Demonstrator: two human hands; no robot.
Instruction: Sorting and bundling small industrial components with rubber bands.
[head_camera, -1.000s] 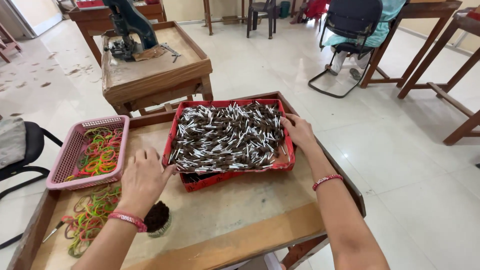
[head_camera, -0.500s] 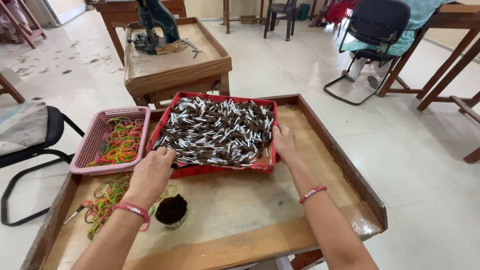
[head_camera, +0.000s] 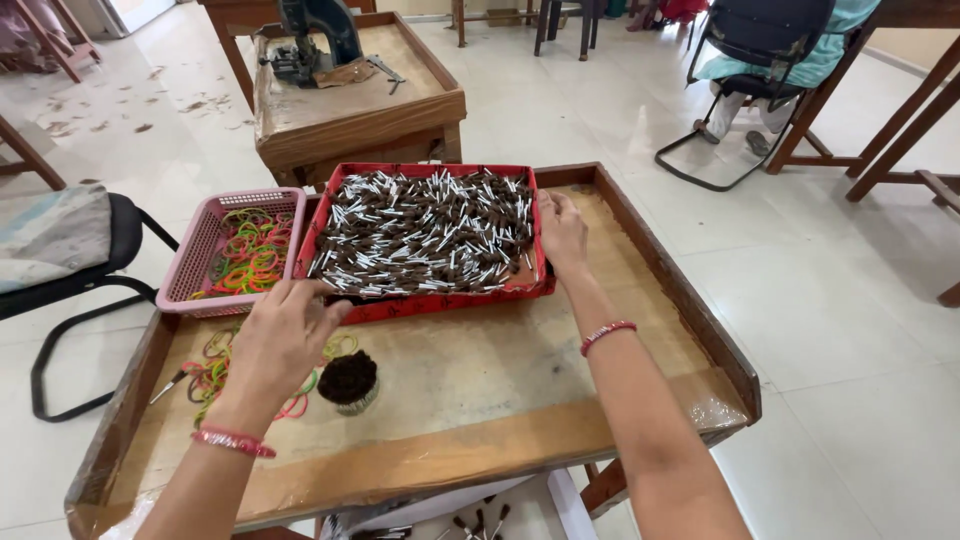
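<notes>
Two bare hands: left hand (head_camera: 285, 335), right hand (head_camera: 563, 232), one pink bead bracelet on each wrist. One red shallow rectangular tray (head_camera: 440, 298), white-stemmed brown-tipped sticks (head_camera: 425, 232) inside too many to count. One pink perforated plastic basket (head_camera: 196, 256). One small dark round bundle (head_camera: 348, 378). Coloured rubber bands (head_camera: 250, 250): dozens, uncountable. Two wooden benches: near rimmed bench (head_camera: 480, 385), far bench (head_camera: 330, 105).

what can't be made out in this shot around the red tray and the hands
Head view:
- The left hand hides the front left corner of the red tray; its grip cannot be seen.
- Right hand: fingertips hidden behind the tray's right wall.
- The small sticks hide the tray's floor; each is too small to tell apart.
- Machine on the far bench: top cut off by the upper edge.
</notes>
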